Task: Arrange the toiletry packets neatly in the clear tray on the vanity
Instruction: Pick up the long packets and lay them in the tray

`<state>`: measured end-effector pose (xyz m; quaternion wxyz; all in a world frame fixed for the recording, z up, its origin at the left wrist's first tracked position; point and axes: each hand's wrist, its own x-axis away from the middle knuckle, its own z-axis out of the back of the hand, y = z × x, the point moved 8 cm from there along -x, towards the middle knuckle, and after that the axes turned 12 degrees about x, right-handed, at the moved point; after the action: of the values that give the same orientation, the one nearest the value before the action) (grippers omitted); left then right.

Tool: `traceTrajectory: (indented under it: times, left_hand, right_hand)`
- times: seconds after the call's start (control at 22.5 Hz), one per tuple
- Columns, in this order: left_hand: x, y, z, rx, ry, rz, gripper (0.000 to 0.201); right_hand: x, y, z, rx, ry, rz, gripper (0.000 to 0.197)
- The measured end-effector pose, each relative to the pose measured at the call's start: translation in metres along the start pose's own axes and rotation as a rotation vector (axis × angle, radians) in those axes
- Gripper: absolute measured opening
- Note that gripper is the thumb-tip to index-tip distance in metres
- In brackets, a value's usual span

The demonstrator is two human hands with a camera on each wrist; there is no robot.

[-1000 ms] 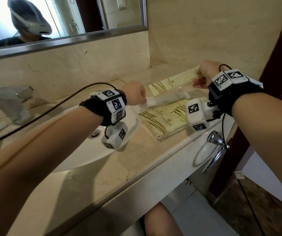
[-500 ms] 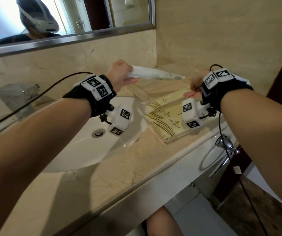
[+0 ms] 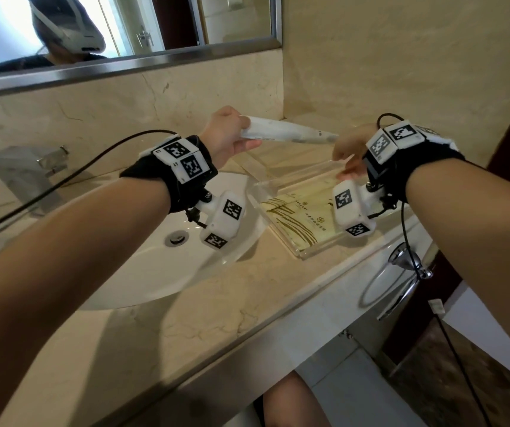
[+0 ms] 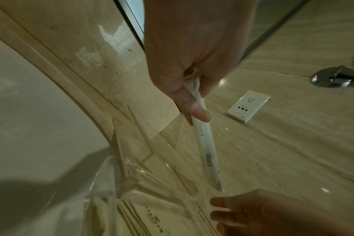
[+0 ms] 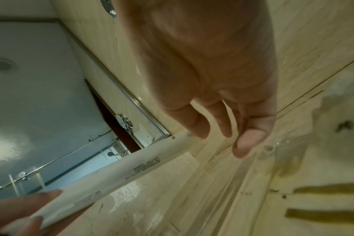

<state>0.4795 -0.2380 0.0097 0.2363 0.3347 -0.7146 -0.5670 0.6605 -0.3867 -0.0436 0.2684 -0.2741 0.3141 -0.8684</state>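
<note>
One long white packet [image 3: 287, 134] is what I have up in the air, above the far end of the clear tray [image 3: 301, 254]. My left hand [image 3: 226, 135] grips its near-left end, thumb and fingers curled round it; in the left wrist view the packet [image 4: 207, 153] runs straight away from the palm. Its long axis lies roughly level and crosswise over the tray, the free tip pointing right, toward my right hand [image 3: 350, 147]. That hand hangs just beside the tip with fingers [image 5: 250, 137] loosely extended and parted, holding nothing; whether a finger touches the tip, I cannot tell. Inside the tray lies a flat cream packet with gold stripes [image 3: 297, 217]. The tray sits on the marble counter, just right of the white sink [image 3: 143, 272].
</note>
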Motion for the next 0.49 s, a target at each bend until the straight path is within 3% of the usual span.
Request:
traceTrajectory:
  times: [0.13,0.27,0.36,0.49]
  left_hand:
    - [0.007,-0.003,-0.007,0.012,-0.017,0.017,0.03]
    - [0.02,-0.01,-0.014,0.017,-0.063,0.061,0.029]
    - [0.028,-0.02,-0.017,-0.01,-0.103,0.129,0.027]
    - [0.04,-0.04,-0.015,-0.315,-0.195,0.207,0.023]
  right_hand:
    - [0.006,-0.001,0.011,-0.039,0.098,-0.001,0.014]
    - [0.015,0.006,0.004,-0.157,0.058,-0.104,0.021]
    - [0.02,0.009,0.0,-0.227,0.06,-0.127,0.015]
    - [0.022,0.015,0.005,-0.316,0.13,-0.133,0.01]
